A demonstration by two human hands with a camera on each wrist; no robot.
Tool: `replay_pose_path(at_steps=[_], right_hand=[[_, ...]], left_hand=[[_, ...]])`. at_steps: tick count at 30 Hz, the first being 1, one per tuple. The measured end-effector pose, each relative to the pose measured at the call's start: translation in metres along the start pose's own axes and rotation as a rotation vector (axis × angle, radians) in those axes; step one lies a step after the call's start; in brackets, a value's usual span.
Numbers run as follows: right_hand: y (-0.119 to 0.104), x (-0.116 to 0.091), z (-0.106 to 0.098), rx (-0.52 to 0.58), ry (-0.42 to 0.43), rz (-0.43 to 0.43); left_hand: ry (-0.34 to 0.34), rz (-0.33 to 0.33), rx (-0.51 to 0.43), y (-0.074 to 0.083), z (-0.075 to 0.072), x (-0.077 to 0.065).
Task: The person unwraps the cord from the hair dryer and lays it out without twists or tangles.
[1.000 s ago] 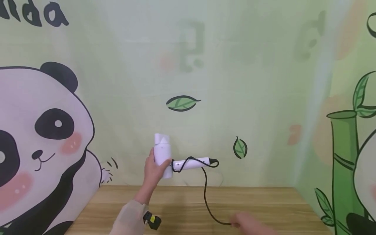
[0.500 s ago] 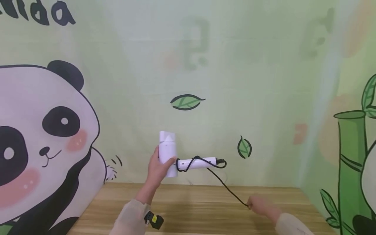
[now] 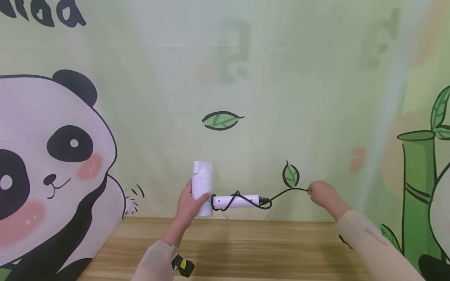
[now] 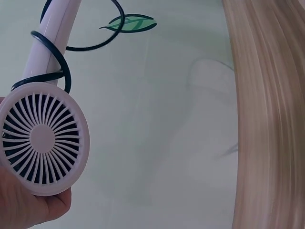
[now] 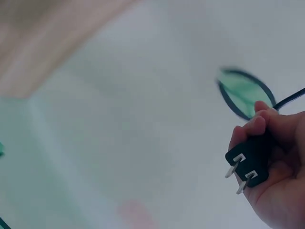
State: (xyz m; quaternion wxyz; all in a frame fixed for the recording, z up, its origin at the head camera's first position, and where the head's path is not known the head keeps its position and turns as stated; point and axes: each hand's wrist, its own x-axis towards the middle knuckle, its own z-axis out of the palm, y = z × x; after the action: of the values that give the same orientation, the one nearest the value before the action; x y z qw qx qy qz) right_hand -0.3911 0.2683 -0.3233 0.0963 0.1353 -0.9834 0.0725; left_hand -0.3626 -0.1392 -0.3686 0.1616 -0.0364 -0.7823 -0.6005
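Observation:
My left hand (image 3: 190, 205) grips the barrel of a white hair dryer (image 3: 202, 186), held above the table with its nozzle up and its handle pointing right. Black cord (image 3: 242, 199) winds loosely around the handle. In the left wrist view the dryer's round slotted intake grille (image 4: 43, 138) faces the camera. My right hand (image 3: 323, 195), level with the handle and off to its right, holds the cord's far end. The right wrist view shows a black two-prong plug (image 5: 248, 162) inside its curled fingers. Between hand and handle the cord arches slightly upward.
A wooden table (image 3: 267, 249) lies below both hands. Behind it hangs a pale green backdrop (image 3: 316, 97) printed with a panda, leaves and bamboo. A small black device (image 3: 183, 266) is strapped at the left wrist.
My right hand has risen from low over the table to the height of the handle and moved right, drawing the cord up with it. The left hand keeps its grip, nearly still.

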Motion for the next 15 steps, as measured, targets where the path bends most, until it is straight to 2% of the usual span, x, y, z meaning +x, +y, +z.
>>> replay_pose_path(at_steps=[4, 7, 10, 15], right_hand=[[-0.006, 0.003, -0.034, 0.086, 0.133, 0.024], [-0.013, 0.000, -0.052, 0.183, 0.240, 0.032], [-0.020, -0.007, -0.062, 0.274, 0.323, 0.026], [-0.037, -0.029, -0.069, 0.428, 0.388, -0.010]], left_hand=[[-0.018, 0.046, 0.009, -0.005, 0.004, 0.000], [-0.030, 0.066, 0.019, -0.010, 0.007, 0.000], [-0.025, 0.083, 0.031, -0.015, 0.009, 0.000], [0.029, 0.072, 0.080, -0.020, 0.010, 0.001]])
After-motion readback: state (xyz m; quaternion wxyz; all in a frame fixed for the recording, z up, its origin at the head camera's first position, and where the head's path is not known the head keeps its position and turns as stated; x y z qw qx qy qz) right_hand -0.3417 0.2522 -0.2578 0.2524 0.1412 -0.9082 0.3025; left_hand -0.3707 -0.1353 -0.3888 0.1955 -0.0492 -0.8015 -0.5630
